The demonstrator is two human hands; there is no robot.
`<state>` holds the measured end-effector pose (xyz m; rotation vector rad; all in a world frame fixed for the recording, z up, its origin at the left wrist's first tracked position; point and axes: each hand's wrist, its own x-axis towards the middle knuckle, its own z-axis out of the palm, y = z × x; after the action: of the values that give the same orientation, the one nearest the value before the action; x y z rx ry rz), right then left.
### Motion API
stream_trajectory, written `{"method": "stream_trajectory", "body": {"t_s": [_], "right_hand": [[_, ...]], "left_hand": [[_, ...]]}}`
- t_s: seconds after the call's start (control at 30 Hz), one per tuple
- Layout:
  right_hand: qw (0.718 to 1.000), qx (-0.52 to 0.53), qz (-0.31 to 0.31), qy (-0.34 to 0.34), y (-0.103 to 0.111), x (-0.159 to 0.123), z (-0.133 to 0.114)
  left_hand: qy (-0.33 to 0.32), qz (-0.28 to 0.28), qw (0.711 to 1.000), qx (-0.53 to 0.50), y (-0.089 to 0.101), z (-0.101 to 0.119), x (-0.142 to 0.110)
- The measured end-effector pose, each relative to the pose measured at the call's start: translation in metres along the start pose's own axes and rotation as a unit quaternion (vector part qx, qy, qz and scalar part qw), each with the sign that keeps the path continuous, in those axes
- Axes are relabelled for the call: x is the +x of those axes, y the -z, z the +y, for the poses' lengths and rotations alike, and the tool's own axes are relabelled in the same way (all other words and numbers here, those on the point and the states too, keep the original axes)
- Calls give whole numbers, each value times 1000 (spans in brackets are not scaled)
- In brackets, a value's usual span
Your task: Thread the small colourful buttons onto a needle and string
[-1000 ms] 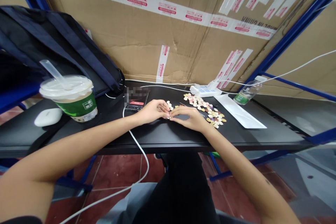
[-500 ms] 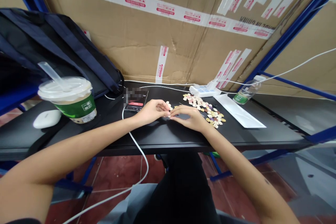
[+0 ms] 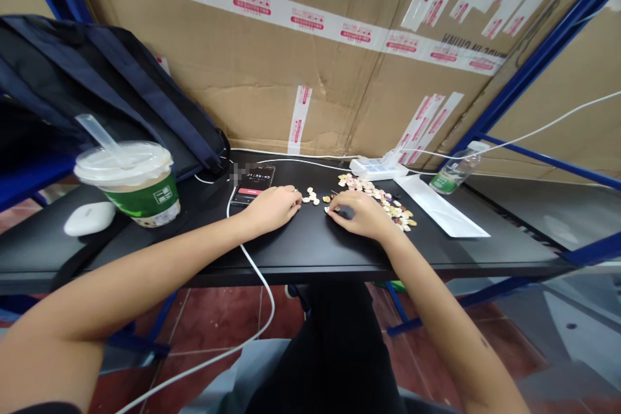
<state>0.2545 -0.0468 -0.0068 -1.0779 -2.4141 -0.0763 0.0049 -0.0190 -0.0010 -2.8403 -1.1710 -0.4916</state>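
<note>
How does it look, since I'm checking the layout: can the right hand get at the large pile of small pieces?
Probably yes: the right hand is close beside the large pile, partly covering it in this view, and nothing visible blocks the way.

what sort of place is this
Probably a storeroom or warehouse corner serving as a workspace: taped cardboard stands behind the black tabletop, and blue metal posts that look like shelving rise at both sides.
</note>
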Motion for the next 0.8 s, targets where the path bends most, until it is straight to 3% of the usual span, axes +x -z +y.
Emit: {"method": "stream_trajectory", "body": {"t_s": [0.17, 0.43, 0.6, 0.8], "right_hand": [[1000, -14, 25, 8, -2, 3, 1], [999, 16, -1, 42, -12, 8, -5], [993, 99, -12, 64, -15, 9, -8], [982, 179, 8, 65, -15, 9, -13]], "left_hand": [[13, 3, 997, -79, -3, 0, -1], [19, 2, 987, -162, -6, -4, 2], [55, -37, 955, -288, -9, -5, 5], [65, -36, 911, -406, -14, -6, 7]]}}
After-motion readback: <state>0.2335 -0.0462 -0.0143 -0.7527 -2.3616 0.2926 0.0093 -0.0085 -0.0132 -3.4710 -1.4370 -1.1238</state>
